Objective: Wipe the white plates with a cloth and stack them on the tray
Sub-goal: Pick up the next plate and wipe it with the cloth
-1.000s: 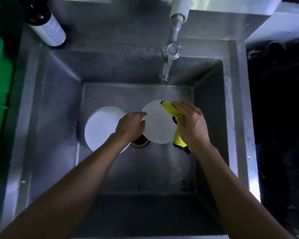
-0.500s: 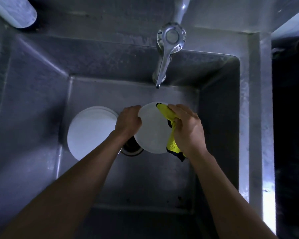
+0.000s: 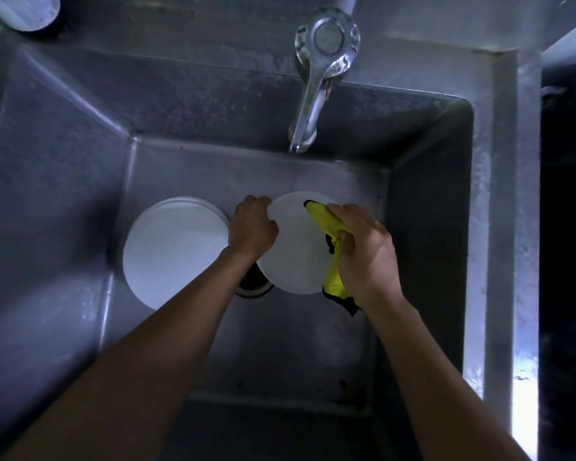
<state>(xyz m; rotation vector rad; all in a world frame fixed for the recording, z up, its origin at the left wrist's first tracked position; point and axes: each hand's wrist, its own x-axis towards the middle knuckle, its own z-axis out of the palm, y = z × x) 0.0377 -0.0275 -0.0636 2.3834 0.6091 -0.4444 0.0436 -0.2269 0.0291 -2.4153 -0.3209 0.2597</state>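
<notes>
Over the sink's drain I hold a white plate [image 3: 296,247], tilted. My left hand [image 3: 252,226] grips its left rim. My right hand [image 3: 366,254] clutches a yellow cloth [image 3: 325,221] with a dark edge and presses it against the plate's right side. The cloth's lower end hangs below the plate. A stack of white plates [image 3: 175,249] lies on the sink floor at the left, apart from the held plate. No tray is in view.
The steel sink [image 3: 80,161] is deep with dark walls. A chrome tap [image 3: 313,84] reaches over the back wall, above the held plate. The drain [image 3: 251,284] is partly hidden under the plate. A pale bottle [image 3: 24,10] stands at the top left corner.
The view has come closer to the sink. My left hand shifted up along the plate's left rim, and the cloth in my right hand stays on the plate's right side.
</notes>
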